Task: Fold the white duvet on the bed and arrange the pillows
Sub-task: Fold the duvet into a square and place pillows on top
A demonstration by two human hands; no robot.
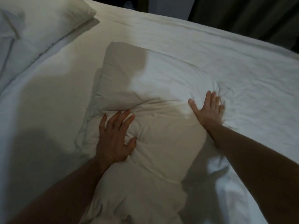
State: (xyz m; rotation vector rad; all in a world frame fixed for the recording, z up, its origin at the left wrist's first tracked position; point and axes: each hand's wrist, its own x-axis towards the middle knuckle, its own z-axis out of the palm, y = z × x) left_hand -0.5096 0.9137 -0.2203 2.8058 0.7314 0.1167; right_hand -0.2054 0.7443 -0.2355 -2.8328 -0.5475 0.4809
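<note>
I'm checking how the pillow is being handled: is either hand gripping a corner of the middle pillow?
No. The left hand and right hand both press flat, fingers spread, on the middle pillow.

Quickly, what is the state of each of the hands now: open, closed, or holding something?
Left hand: open, fingers spread, pressing on the pillow.
Right hand: open, flat, pressing on the same pillow's right side.

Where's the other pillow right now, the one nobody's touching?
In the head view, the second pillow lies at the upper left corner of the bed, apart from the pillow under both hands.
</note>
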